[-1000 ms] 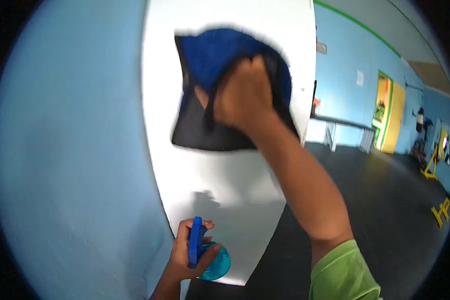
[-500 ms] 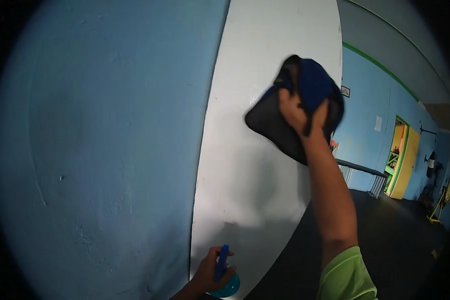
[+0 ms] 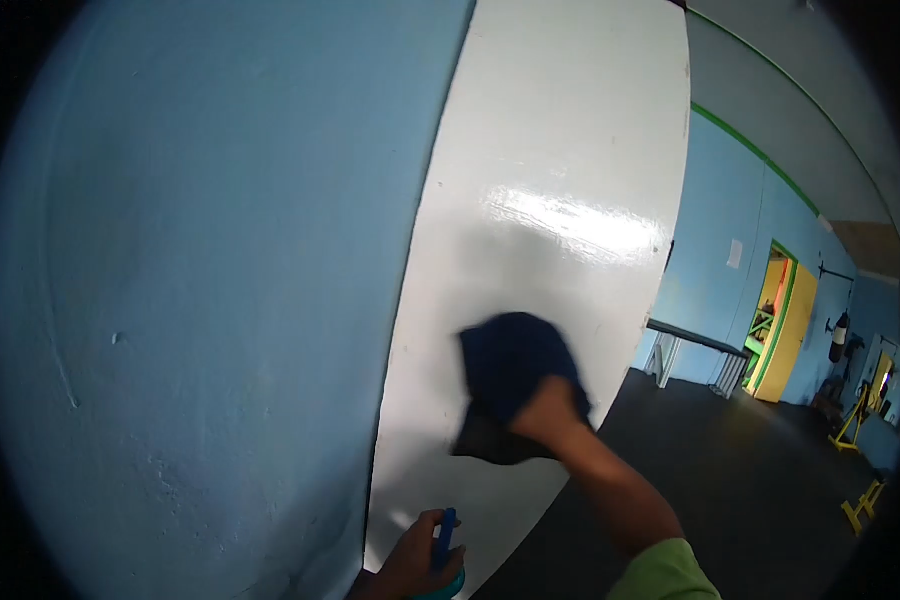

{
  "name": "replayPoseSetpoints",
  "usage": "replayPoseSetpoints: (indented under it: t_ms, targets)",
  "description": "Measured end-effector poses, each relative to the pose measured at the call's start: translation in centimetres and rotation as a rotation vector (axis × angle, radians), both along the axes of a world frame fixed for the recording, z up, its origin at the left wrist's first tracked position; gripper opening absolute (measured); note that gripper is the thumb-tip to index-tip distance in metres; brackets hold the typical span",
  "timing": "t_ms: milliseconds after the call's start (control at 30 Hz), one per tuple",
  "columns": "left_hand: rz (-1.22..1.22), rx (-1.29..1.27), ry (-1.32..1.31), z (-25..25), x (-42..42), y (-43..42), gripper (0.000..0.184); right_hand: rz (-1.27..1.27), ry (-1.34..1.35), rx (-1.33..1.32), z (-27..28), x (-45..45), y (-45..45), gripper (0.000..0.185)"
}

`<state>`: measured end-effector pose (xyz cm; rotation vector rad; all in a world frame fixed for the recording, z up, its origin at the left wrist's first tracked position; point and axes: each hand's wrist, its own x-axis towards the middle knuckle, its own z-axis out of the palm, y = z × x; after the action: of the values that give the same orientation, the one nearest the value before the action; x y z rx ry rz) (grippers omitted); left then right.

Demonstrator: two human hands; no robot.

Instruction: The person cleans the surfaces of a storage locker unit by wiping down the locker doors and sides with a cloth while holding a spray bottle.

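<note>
A dark blue and black cloth (image 3: 515, 360) is bunched under my right hand (image 3: 548, 412), against the white panel (image 3: 560, 110) in front of me. Motion blurs that hand, and the cloth hides most of its fingers. Low in the view, my left hand (image 3: 418, 558) is wrapped round a spray bottle (image 3: 444, 535) with a blue top. Only a sliver of the bottle's teal body shows below the fingers. Above the cloth, a bright glossy patch shines on the panel.
A blue wall (image 3: 220, 250) adjoins the panel on the left. To the right lie a dark floor (image 3: 690, 480), a bench (image 3: 698, 340), an open yellow door (image 3: 788, 335), yellow metal stands (image 3: 863, 507) and a hanging punching bag (image 3: 838, 338).
My right hand has swept the cloth down and left, from the panel's upper right edge to its lower middle. The left hand still holds the bottle, slightly lower in view.
</note>
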<state>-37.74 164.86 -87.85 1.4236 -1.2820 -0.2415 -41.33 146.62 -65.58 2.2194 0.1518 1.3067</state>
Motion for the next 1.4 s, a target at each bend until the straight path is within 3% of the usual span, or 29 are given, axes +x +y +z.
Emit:
replayPoseSetpoints:
  t_ms: [67,133,200,267,300,367,400,467,500,533,633,733,767,833,900,967,1000,1067,1133,1233,1300,1400]
  targets:
    - [-0.005,0.008,-0.007,-0.1,0.1,-0.1,0.058,-0.314,-0.033,-0.008,2.6,-4.9,-0.4,0.052]
    - [-0.013,0.033,-0.013,-0.5,0.2,0.2,0.059,-0.222,-0.352,-0.04,4.1,-5.4,-7.5,0.057]
    - [-0.057,-0.01,0.066,-0.3,-0.3,0.1,0.058,-0.32,-0.56,0.052,8.2,-2.3,-2.4,0.063]
    - [-0.054,-0.008,0.046,-1.4,-0.3,-0.3,0.058,-0.235,-0.554,0.105,9.7,1.5,-1.6,0.067]
    - [-0.054,0.004,0.022,-1.9,-0.3,-0.3,0.058,-0.169,-0.358,0.407,8.8,3.1,-0.3,0.067]
    - [-0.046,0.07,0.033,-1.5,0.0,-0.1,0.058,-0.21,-0.412,0.183,3.6,8.8,-1.0,0.057]
    - [-0.036,0.107,0.038,-1.4,-0.2,-0.3,0.058,-0.095,-0.219,0.252,0.0,9.3,-1.3,0.048]
    - [-0.037,0.077,0.023,-1.9,-0.2,-0.7,0.056,0.121,0.168,0.469,-7.1,10.4,-1.9,0.035]
    - [-0.022,0.036,0.012,-2.2,0.0,-0.8,0.054,0.039,0.328,0.887,-9.6,8.3,-1.1,0.032]
    - [-0.032,0.051,0.013,-2.2,0.1,-0.6,0.054,-0.012,0.267,0.957,-13.4,6.1,-1.2,0.036]
    - [0.032,-0.028,-0.144,-2.0,0.3,0.0,0.051,0.064,0.191,0.355,-22.5,-0.1,-6.1,0.046]
    - [0.067,-0.015,-0.157,-1.6,0.8,-0.2,0.052,-0.344,0.328,0.435,-17.1,-5.1,-4.3,0.052]
    - [0.061,-0.087,-0.135,-1.4,0.9,-0.3,0.049,-0.551,0.268,0.436,-14.1,-5.5,-3.6,0.054]
    - [0.07,-0.165,-0.101,-0.5,1.0,-0.3,0.047,-0.801,-0.142,0.345,-8.2,-4.3,-2.4,0.048]
    - [0.01,-0.068,0.027,0.8,0.9,0.7,0.047,-0.398,-0.34,0.088,-5.1,-4.0,-3.6,0.052]
    - [0.007,-0.079,-0.016,0.7,0.6,1.0,0.047,-0.157,-0.567,0.328,-3.7,1.0,-6.1,0.042]
    - [-0.014,-0.095,-0.074,0.5,0.4,1.0,0.047,-0.208,-0.55,0.35,-3.3,3.0,-4.9,0.042]
    - [0.0,-0.057,-0.081,0.0,0.4,0.7,0.047,-0.445,-0.224,0.173,-5.7,6.7,-1.4,0.041]
    - [-0.002,-0.022,-0.08,-0.6,0.3,0.5,0.047,-0.626,0.201,-0.251,-11.3,9.6,0.2,0.042]
    - [0.001,0.057,-0.082,-1.3,0.8,0.4,0.049,-0.08,0.539,0.362,-19.1,9.6,1.6,0.037]
    - [0.067,0.007,-0.174,-2.0,0.6,0.7,0.05,-0.006,0.67,0.495,-21.6,5.6,2.1,0.034]
    - [0.049,-0.002,-0.136,-1.3,0.7,1.3,0.05,-0.1,0.768,0.582,-21.6,-2.2,1.6,0.029]
